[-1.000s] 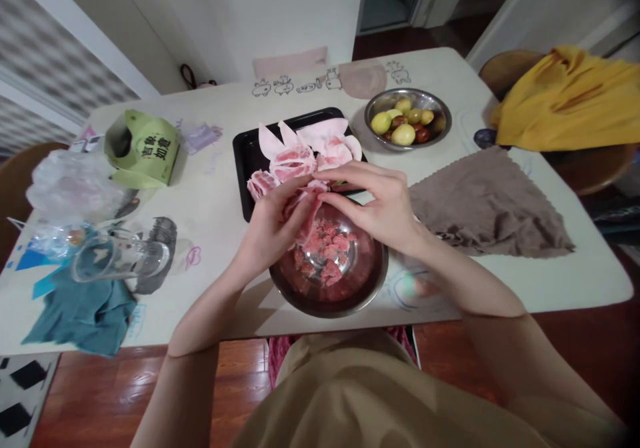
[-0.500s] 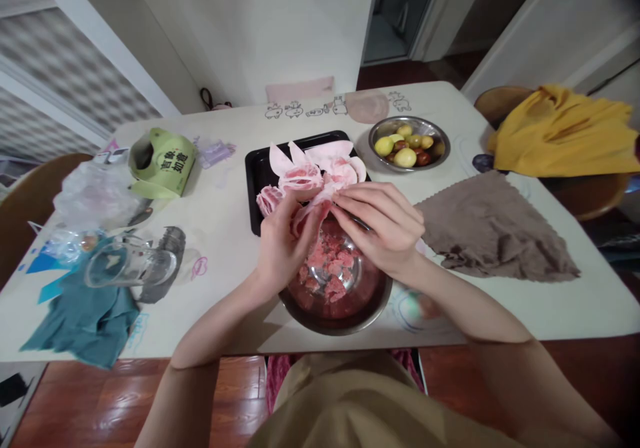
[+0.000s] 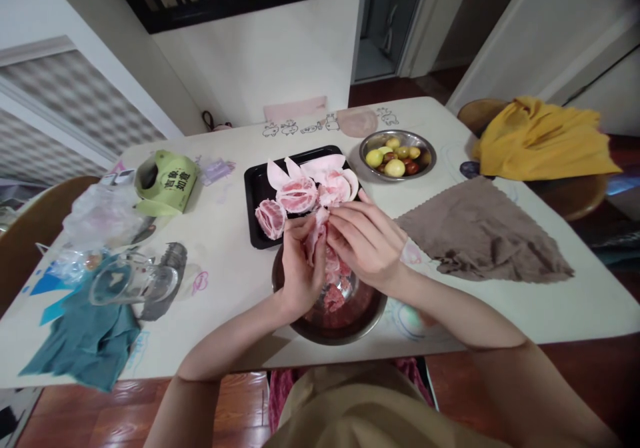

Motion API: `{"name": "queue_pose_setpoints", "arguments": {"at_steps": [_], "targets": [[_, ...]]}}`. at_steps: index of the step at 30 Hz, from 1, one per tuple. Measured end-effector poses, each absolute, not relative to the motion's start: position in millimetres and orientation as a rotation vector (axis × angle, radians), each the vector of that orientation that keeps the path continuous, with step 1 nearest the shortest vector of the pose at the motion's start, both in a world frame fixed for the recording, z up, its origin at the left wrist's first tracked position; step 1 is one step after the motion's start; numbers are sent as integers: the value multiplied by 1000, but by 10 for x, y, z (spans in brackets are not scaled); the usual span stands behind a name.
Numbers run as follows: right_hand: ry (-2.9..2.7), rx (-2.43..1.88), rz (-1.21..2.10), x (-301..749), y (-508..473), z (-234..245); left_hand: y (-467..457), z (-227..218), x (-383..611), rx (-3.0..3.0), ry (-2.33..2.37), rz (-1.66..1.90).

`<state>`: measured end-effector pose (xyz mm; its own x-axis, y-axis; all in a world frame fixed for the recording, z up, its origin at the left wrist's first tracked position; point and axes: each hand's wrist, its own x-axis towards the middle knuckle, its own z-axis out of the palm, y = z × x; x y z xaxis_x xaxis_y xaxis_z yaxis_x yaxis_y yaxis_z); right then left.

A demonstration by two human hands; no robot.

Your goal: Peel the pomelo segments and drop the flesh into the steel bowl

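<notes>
Between both hands, over a steel bowl (image 3: 367, 325), is a pink grapefruit segment (image 3: 316, 238) with pale membrane on it. My left hand (image 3: 301, 271) grips it from the left, thumb toward me. From the right, my right hand (image 3: 367, 241) pinches its upper part with bent fingers. Peeled red pulp (image 3: 336, 296) lies in the bowl below. Just beyond, a black tray (image 3: 256, 185) carries grapefruit pieces (image 3: 297, 195) and strips of pale peel (image 3: 323, 163).
A steel bowl (image 3: 427, 143) of small yellow and red fruit stands at the back right. A brown cloth (image 3: 493, 235) lies to the right. On the left are a glass mug (image 3: 133, 281), a teal cloth (image 3: 90, 335), a green paper container (image 3: 170, 185) and a clear plastic bag (image 3: 103, 211).
Both hands have drawn a little nearer to me, lower over the bowl, with the segment still between them. More of the tray shows, and the camera view has shifted slightly.
</notes>
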<state>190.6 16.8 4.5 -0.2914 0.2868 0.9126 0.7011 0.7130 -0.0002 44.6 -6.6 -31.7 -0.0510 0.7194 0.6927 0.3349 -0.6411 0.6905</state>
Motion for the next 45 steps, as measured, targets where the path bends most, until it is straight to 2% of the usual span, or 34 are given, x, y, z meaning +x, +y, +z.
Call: {"name": "queue_pose_setpoints", "arguments": {"at_steps": [7, 15, 20, 36, 45], "targets": [[-1909, -663, -375, 1957, 201, 54, -69, -223, 379, 1966, 1027, 1646], [-1912, -664, -425, 2030, 271, 150, -70, 78, 244, 1858, 988, 1405], [-1850, -701, -213, 2030, 240, 259, -48, 167, 214, 1614, 1023, 1512], [-1791, -769, -62, 1915, 79, 216, -135, -77, 378, 1911, 995, 1629], [-1822, -732, -94, 1922, 160, 142, -80, -12, 288, 2034, 1009, 1478]]}}
